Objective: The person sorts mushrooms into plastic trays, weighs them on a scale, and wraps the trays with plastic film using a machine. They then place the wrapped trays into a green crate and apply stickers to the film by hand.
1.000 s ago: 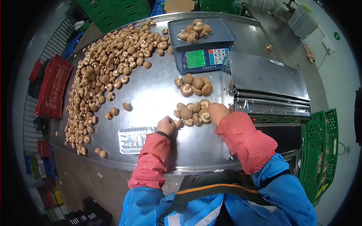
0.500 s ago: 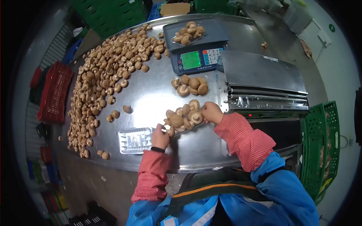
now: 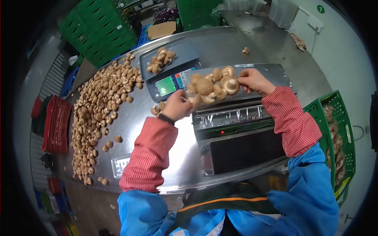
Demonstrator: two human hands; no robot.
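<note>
My left hand (image 3: pixel 176 105) and my right hand (image 3: pixel 256 81) pinch opposite ends of a clear plastic tray (image 3: pixel 184 99) heaped with brown shiitake mushrooms (image 3: pixel 205 86). They hold it in the air over the wrapping machine (image 3: pixel 232 118), close to its upper metal cover. Some mushrooms lie stem-up with pale undersides showing. Behind my left wrist, a few more mushrooms (image 3: pixel 156 109) are partly hidden. Left of the machine stands a digital scale (image 3: pixel 165 86) with a lit green display, bearing another group of mushrooms (image 3: pixel 160 61).
A large pile of loose mushrooms (image 3: pixel 92 114) covers the left of the steel table (image 3: pixel 179 151). Another clear tray (image 3: pixel 118 165) lies partly behind my left sleeve. Green crates (image 3: pixel 98 31) are stacked behind, a red crate (image 3: pixel 58 124) stands left, and a filled green crate (image 3: pixel 340 137) stands right.
Both hands have lifted the mushroom tray off the table and carried it forward and right, over the wrapping machine. The camera view has shifted to the right.
</note>
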